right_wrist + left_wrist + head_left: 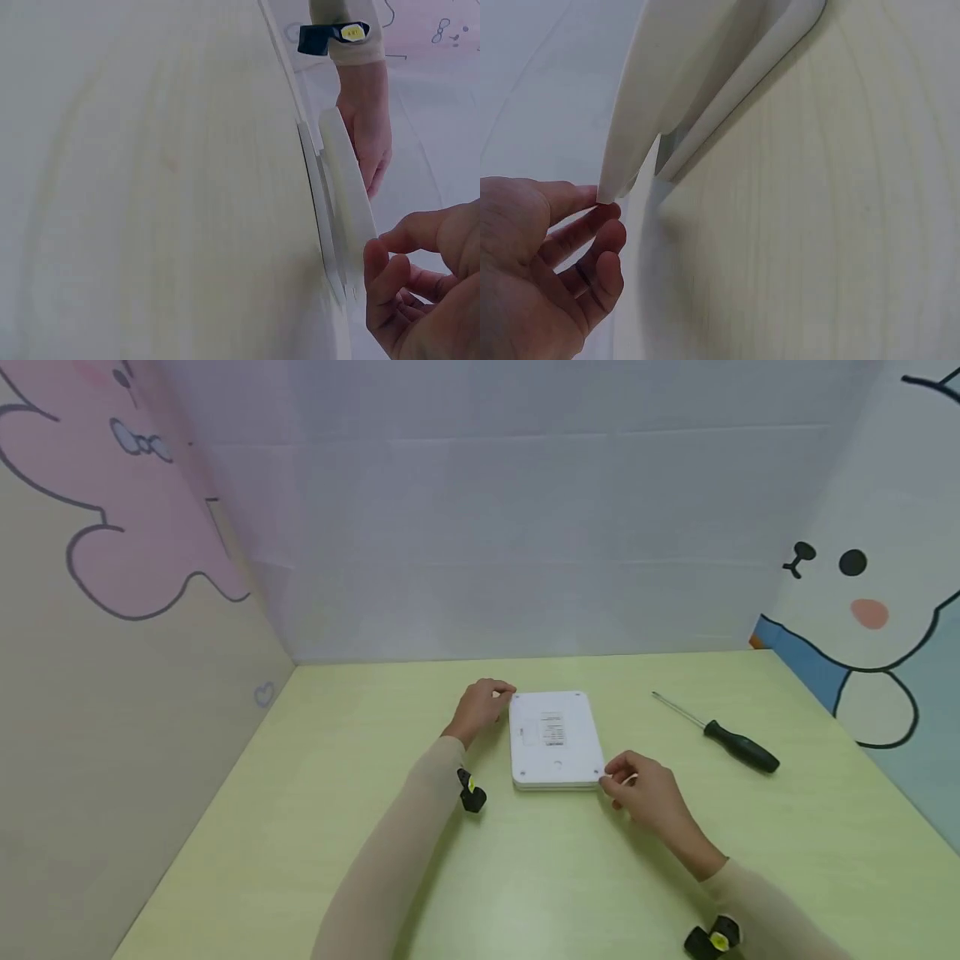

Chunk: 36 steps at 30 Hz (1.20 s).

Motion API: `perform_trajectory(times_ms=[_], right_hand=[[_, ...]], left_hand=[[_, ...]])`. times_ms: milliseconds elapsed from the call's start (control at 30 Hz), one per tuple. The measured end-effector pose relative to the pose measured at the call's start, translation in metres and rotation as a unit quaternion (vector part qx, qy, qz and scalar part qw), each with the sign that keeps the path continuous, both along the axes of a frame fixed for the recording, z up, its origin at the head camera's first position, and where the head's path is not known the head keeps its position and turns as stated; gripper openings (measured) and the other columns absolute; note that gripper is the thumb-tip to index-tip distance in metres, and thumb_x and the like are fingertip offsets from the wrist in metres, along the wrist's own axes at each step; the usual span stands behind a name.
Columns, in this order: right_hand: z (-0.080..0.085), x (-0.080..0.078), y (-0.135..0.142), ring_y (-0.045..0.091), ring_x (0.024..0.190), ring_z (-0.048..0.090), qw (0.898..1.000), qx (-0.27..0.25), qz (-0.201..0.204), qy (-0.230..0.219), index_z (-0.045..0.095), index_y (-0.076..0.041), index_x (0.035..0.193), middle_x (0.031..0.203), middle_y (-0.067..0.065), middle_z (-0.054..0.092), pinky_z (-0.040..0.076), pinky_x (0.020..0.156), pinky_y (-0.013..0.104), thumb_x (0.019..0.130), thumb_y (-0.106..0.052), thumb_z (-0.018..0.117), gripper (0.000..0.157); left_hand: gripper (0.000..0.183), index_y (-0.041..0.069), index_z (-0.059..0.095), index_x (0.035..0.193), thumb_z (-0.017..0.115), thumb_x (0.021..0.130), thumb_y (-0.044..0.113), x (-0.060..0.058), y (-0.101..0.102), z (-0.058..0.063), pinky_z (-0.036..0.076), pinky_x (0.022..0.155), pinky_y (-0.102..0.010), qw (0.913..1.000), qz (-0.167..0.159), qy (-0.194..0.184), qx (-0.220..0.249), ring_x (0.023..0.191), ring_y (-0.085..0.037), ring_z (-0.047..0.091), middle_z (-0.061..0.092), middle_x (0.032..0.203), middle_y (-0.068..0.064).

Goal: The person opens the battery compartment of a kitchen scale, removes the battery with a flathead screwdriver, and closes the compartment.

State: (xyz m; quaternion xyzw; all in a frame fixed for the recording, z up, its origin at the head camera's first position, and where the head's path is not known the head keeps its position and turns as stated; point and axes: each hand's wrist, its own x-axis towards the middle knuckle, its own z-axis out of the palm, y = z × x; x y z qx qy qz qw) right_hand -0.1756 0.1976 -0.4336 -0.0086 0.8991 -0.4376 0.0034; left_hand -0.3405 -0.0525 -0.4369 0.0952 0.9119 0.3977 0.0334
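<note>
A white, flat, rectangular device (566,762) with rounded corners lies on the table, its printed label (553,728) and small round corner marks facing up. My left hand (480,708) pinches its far left corner between thumb and fingers. At the near right corner, my right hand (647,789) pinches the edge with thumb and forefinger. Seen from the side in the left wrist view, the device's thick upper body (656,82) sits over a thinner plate (742,82), with a narrow gap between. The same two layers show in the right wrist view.
A screwdriver (738,747) with a dark handle lies to the right of the device, its tip pointing away to the left. The pale yellow-green table (300,827) meets a whitish back wall (510,543). Side walls carry cartoon drawings. Each wrist wears a small black camera mount (471,792).
</note>
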Motion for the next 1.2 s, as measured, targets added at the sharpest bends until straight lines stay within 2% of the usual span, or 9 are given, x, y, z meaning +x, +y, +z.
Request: perform_trajectory(times_ms=[167, 333, 600, 800, 1033, 1200], right_hand=[[0.003, 0.004, -0.011, 0.011, 0.059, 0.062, 1.0, 0.009, 0.008, 0.02, 0.064, -0.003, 0.094, 0.078, 0.004, 0.064, 0.044, 0.046, 0.024, 0.089, -0.007, 0.064, 0.007], [0.006, 0.003, -0.012, 0.012, 0.059, 0.061, 0.999, 0.028, 0.012, 0.011, 0.064, -0.003, 0.094, 0.078, 0.004, 0.064, 0.044, 0.047, 0.024, 0.09, -0.008, 0.064, 0.006], [0.009, -0.004, -0.001, 0.012, 0.059, 0.062, 0.998, 0.059, 0.016, 0.016, 0.064, -0.002, 0.095, 0.08, 0.005, 0.065, 0.045, 0.049, 0.024, 0.092, -0.007, 0.062, 0.006], [0.009, -0.012, 0.011, 0.013, 0.059, 0.063, 0.997, 0.071, 0.013, 0.027, 0.064, -0.001, 0.093, 0.08, 0.007, 0.066, 0.046, 0.047, 0.024, 0.092, -0.006, 0.061, 0.006], [0.008, -0.02, 0.02, 0.013, 0.059, 0.064, 0.996, 0.082, 0.008, 0.031, 0.063, 0.0, 0.094, 0.081, 0.008, 0.066, 0.046, 0.048, 0.025, 0.092, -0.009, 0.061, 0.01], [0.009, -0.025, 0.023, 0.013, 0.059, 0.064, 0.996, 0.089, 0.007, 0.028, 0.063, 0.0, 0.094, 0.08, 0.008, 0.066, 0.045, 0.048, 0.026, 0.092, -0.01, 0.059, 0.011]], left_hand=[[0.026, 0.015, 0.07, 0.121, 0.054, 0.101, 0.02, -0.004, -0.001, -0.002, 0.044, 0.056, -0.022, 0.9997, -0.016, 0.01, -0.016, 0.061, -0.012, 0.057, 0.065, 0.128, -0.005], [0.026, 0.015, 0.069, 0.123, 0.055, 0.101, 0.019, -0.004, -0.004, -0.002, 0.043, 0.055, -0.021, 0.9994, -0.026, 0.008, -0.022, 0.059, -0.012, 0.056, 0.065, 0.128, -0.004], [0.023, 0.017, 0.072, 0.117, 0.056, 0.1, 0.02, 0.005, -0.018, 0.003, 0.047, 0.057, -0.024, 0.9993, -0.035, -0.004, -0.012, 0.061, -0.016, 0.059, 0.062, 0.129, -0.005], [0.022, 0.016, 0.073, 0.111, 0.055, 0.1, 0.017, 0.011, -0.027, 0.006, 0.048, 0.058, -0.024, 0.9988, -0.043, -0.019, -0.015, 0.061, -0.015, 0.059, 0.066, 0.121, -0.005], [0.018, 0.015, 0.074, 0.106, 0.057, 0.099, 0.015, 0.018, -0.037, 0.008, 0.048, 0.057, -0.025, 0.9976, -0.065, -0.023, -0.012, 0.059, -0.021, 0.06, 0.068, 0.113, -0.005], [0.015, 0.014, 0.073, 0.104, 0.059, 0.098, 0.014, 0.02, -0.044, 0.008, 0.048, 0.055, -0.024, 0.9963, -0.079, -0.033, -0.003, 0.057, -0.02, 0.058, 0.068, 0.106, -0.003]])
